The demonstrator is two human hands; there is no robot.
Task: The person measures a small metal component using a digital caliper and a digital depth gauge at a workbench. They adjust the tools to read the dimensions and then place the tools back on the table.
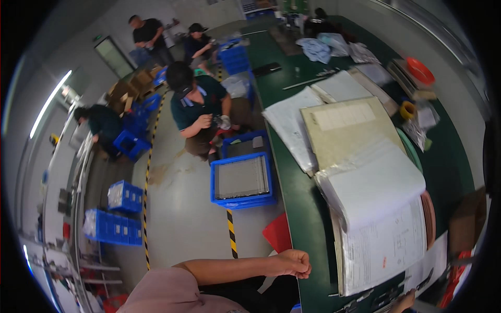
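Hands [293,263] bare, left fisted, near curling paper sheets [371,182].

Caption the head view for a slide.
Left hand curled at the edge of a green table, near stacked papers, while a co-worker sits near blue crates.

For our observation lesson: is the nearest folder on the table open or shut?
The folder is open: a white sheet lies back, exposing a printed page.

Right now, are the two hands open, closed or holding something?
Left hand: closed fist by the green table, nothing visible in it.
Right hand: only partly in view; can't tell.
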